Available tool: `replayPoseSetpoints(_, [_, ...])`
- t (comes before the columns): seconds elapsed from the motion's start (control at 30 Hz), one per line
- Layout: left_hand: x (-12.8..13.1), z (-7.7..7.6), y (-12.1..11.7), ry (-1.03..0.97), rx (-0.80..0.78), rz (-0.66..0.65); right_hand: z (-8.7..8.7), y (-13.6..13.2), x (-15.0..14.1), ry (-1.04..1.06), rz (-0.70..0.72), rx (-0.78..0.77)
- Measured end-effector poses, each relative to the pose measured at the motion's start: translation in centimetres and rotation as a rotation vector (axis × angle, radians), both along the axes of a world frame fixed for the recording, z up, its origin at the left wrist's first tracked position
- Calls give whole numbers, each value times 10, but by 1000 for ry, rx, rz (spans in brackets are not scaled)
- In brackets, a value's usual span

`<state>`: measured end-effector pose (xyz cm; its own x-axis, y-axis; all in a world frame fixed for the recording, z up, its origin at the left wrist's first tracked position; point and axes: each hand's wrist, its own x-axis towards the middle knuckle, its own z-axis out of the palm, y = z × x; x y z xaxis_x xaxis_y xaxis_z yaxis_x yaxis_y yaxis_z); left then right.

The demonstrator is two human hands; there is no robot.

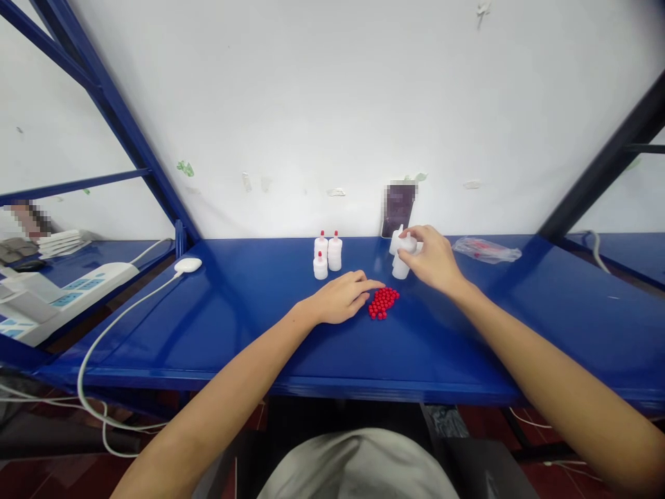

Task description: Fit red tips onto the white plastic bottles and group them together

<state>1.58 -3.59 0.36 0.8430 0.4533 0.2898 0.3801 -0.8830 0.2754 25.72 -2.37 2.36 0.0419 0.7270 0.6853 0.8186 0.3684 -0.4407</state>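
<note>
A heap of small red caps [383,303] lies in the middle of the blue shelf [249,326]. My left hand [340,296] rests on the shelf just left of the heap, fingers loosely curled, the forefinger stretched out and touching the caps. My right hand [432,261] is closed on a small white bottle [401,267] standing behind the heap; a second uncapped white bottle [395,239] stands right behind it. Three white bottles with red caps [327,255] stand together to the left.
A clear plastic bag [485,249] lies at the back right. A dark phone [397,208] leans on the white wall. A white puck with its cable [188,265] and a power strip [77,284] sit at the left. Blue frame struts slant at both sides.
</note>
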Motion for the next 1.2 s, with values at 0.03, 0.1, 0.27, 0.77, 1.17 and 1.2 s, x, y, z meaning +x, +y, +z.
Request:
replayPoseSetpoints(0.03, [0, -1, 1, 1, -4, -2, -1, 0, 0, -3, -20, -11])
replayPoseSetpoints(0.1, [-1, -2, 2, -1, -6, -2, -2, 0, -1, -20, -77, -31])
replayPoseSetpoints(0.27, [0, -4, 4, -3, -13, 32, 1, -4, -3, -53, -140, -86])
replayPoseSetpoints(0.77, [2, -5, 5, -3, 5, 64, 3, -13, -17, 22, -3, -50])
replayPoseSetpoints(1.17, [2, -6, 7, -16, -31, 78, -12, -8, -28, 460, 337, -211])
replayPoseSetpoints(1.2, [2, -6, 7, -24, -35, 82, -13, -6, -29, 547, 378, -246])
